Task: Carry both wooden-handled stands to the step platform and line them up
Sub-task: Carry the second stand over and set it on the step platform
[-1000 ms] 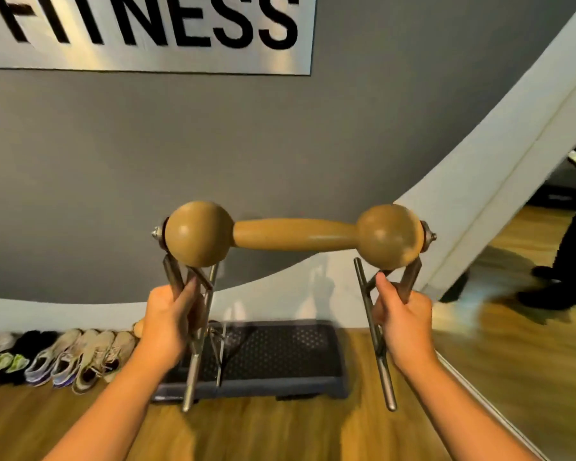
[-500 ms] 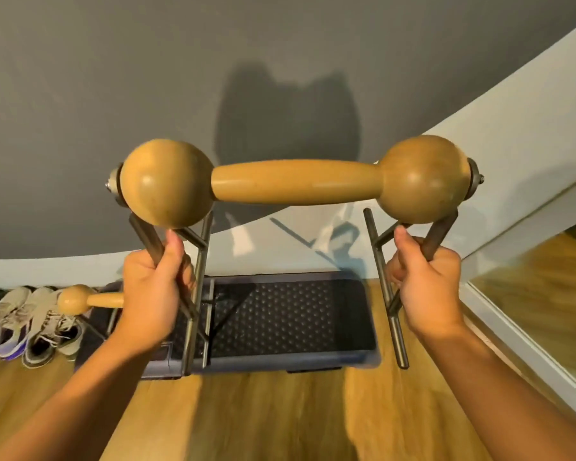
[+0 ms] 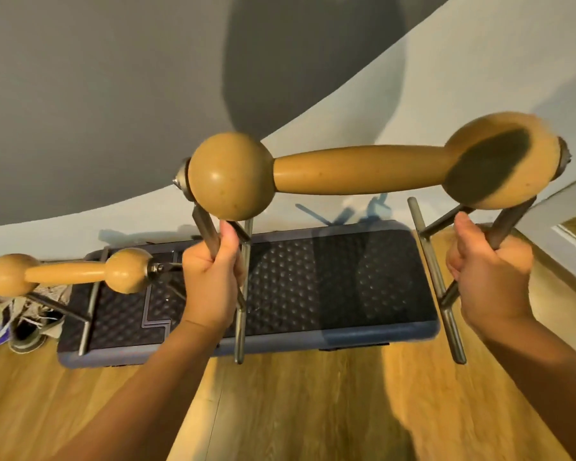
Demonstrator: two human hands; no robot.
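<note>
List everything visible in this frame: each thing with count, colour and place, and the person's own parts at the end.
held stand: 1, tan wooden handle on grey metal legs, in the air above the right part of the platform.
second stand: 1, same tan wood and grey metal, at the left end of the platform.
step platform: 1, black studded top with a blue-grey rim, on the floor against the wall.
shoes: several, count unclear, pale and purple, on the floor left of the platform.
floor: wood-coloured planks, foreground.
wall: grey above, white curved band below.
left hand: closed on the held stand's left leg.
right hand: closed on its right leg.
</note>
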